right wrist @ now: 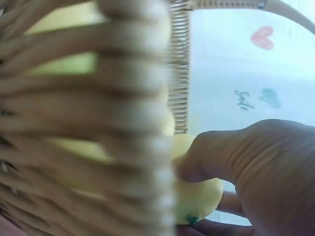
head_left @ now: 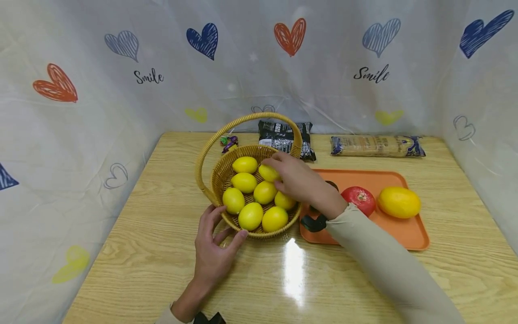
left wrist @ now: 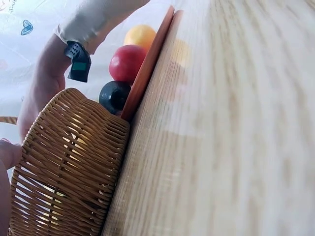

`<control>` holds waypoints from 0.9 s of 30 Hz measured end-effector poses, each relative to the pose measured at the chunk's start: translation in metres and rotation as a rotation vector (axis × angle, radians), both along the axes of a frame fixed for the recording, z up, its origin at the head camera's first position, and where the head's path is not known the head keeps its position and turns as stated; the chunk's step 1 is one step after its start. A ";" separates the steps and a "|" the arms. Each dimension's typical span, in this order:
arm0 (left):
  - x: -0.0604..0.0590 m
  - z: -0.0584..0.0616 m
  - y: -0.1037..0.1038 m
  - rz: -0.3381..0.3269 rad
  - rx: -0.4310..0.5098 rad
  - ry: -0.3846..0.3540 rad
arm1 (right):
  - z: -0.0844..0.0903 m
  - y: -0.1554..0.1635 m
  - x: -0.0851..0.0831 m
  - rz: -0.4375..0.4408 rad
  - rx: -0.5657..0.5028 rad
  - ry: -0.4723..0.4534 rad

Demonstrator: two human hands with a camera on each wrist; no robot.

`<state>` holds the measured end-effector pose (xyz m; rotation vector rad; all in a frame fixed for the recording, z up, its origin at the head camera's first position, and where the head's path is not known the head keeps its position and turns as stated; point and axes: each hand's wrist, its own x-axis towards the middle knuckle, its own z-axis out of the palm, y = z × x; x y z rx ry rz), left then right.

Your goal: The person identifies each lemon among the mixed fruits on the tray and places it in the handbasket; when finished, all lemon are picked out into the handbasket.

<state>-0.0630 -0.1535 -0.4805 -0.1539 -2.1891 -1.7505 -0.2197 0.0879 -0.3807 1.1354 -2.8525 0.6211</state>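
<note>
The wooden table (head_left: 162,252) is spread across the whole view, backed by a white heart-printed curtain (head_left: 101,99). To the right, an orange tray (head_left: 408,234) is laid flat, with a red apple (head_left: 359,199) and a yellow mango (head_left: 399,202) carried on it; a dark round fruit (left wrist: 114,96) is shown beside the apple in the left wrist view. At centre, the wicker basket (head_left: 218,173) is set just left of the tray, its handle arched overhead, and it is filled with lemons. Behind it, a dark snack packet (head_left: 283,137), a long wrapped packet (head_left: 376,146) and a small purple candy (head_left: 229,143) are lined up along the curtain. The basket's near rim is steadied by the left hand (head_left: 212,249), fingers spread against the weave. One lemon (head_left: 268,172), at the back right of the basket, is pinched by the right hand (head_left: 301,182), thumb and fingers curled round it.
</note>
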 end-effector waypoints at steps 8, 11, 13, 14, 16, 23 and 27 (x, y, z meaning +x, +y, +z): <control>-0.003 0.000 0.000 -0.009 0.001 0.001 | -0.001 0.004 0.011 0.007 0.028 0.019; -0.003 0.001 -0.001 -0.005 -0.022 0.006 | 0.004 0.013 0.021 0.020 -0.014 0.011; -0.003 0.003 -0.003 -0.001 -0.044 0.017 | 0.007 0.024 0.029 0.027 -0.065 0.007; -0.002 0.004 -0.005 0.007 -0.057 0.025 | 0.008 0.031 0.033 0.026 -0.094 0.012; -0.001 0.007 -0.009 0.033 -0.076 0.041 | 0.010 0.047 0.040 0.015 -0.151 0.024; -0.005 0.028 -0.041 0.129 -0.117 0.298 | 0.021 0.110 0.056 -0.092 -0.248 0.195; -0.019 0.059 -0.066 0.207 -0.219 0.488 | 0.036 0.137 0.062 -0.158 -0.252 0.330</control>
